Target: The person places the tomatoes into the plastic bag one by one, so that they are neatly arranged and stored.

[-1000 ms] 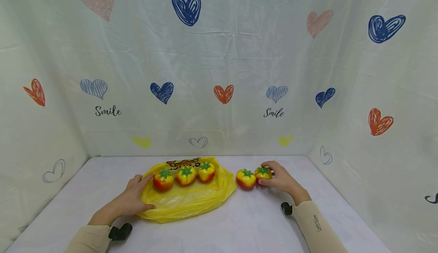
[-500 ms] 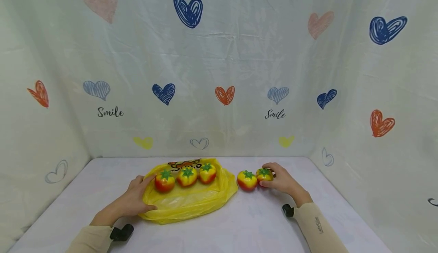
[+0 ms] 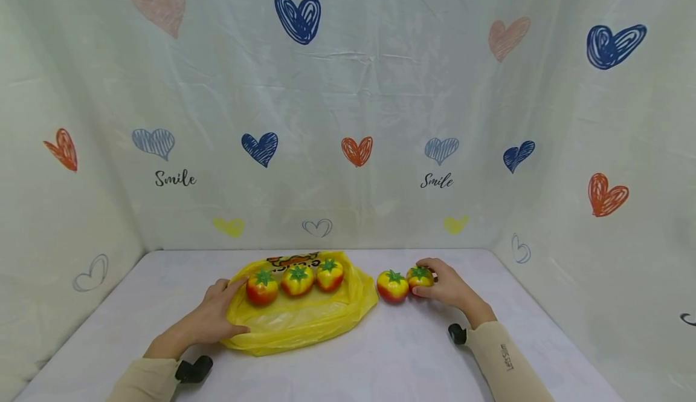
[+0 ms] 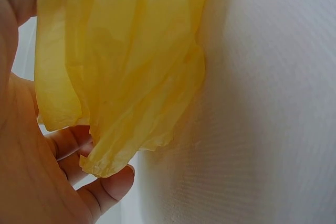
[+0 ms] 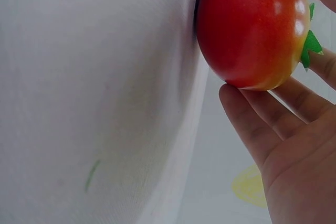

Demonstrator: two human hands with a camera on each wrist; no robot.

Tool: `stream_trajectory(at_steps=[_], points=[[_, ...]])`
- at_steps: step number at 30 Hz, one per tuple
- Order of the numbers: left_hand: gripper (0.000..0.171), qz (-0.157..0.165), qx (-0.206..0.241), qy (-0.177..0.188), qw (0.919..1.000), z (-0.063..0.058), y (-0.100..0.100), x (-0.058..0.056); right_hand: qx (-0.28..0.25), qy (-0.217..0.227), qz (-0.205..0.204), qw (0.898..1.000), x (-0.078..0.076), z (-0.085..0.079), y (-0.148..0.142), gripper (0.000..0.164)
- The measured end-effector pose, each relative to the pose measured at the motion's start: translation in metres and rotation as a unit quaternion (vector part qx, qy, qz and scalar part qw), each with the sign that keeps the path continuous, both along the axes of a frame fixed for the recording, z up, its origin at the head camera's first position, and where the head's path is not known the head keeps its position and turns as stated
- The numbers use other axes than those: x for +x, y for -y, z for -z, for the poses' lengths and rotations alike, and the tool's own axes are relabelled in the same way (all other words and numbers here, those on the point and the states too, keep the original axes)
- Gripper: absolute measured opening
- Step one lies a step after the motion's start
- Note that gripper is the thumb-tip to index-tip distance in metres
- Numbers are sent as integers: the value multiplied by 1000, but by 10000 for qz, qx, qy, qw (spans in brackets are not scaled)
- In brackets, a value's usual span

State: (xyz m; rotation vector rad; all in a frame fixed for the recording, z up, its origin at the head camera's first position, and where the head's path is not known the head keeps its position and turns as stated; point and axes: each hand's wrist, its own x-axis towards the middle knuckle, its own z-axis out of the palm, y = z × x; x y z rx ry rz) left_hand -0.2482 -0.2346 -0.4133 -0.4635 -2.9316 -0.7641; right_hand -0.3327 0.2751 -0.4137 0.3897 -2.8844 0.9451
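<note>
A yellow plastic bag point(image 3: 293, 326) lies spread on the table with its mouth open; three red-and-yellow toy tomatoes point(image 3: 297, 280) sit in a row on it. My left hand point(image 3: 212, 314) holds the bag's left end, thumb on the near side and fingers on the far side. In the left wrist view, loose yellow plastic point(image 4: 131, 61) hangs between thumb and fingers. Right of the bag, my right hand point(image 3: 448, 284) grips another toy tomato point(image 3: 419, 277) between thumb and fingers. That tomato point(image 5: 252, 30) shows its red underside in the right wrist view. One more tomato point(image 3: 393, 287) stands beside it, nearer the bag.
The white table point(image 3: 391, 353) extends in front of the bag and to both sides. A pale curtain point(image 3: 359, 202) printed with hearts closes off the back and sides. Dark wrist devices point(image 3: 194, 369) show at both cuffs.
The view has shifted very slightly. Both hands keep their places on the bag and the tomato, and the tomatoes have not visibly moved.
</note>
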Motion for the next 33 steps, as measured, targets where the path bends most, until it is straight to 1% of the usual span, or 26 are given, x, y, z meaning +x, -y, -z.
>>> stream_trajectory(at_steps=[9, 18, 26, 33], points=[[100, -1, -17, 26, 10000, 0, 1, 0, -32, -8, -20, 10000, 1, 1, 0, 65], [99, 1, 2, 31, 10000, 0, 1, 0, -26, -106, -20, 9999, 4, -4, 0, 63], [100, 3, -11, 64, 10000, 0, 1, 0, -50, -104, 139, 9998, 6, -10, 0, 64], [99, 10, -43, 5, 10000, 1, 1, -1, -100, -331, 49, 9994, 8, -17, 1, 65]])
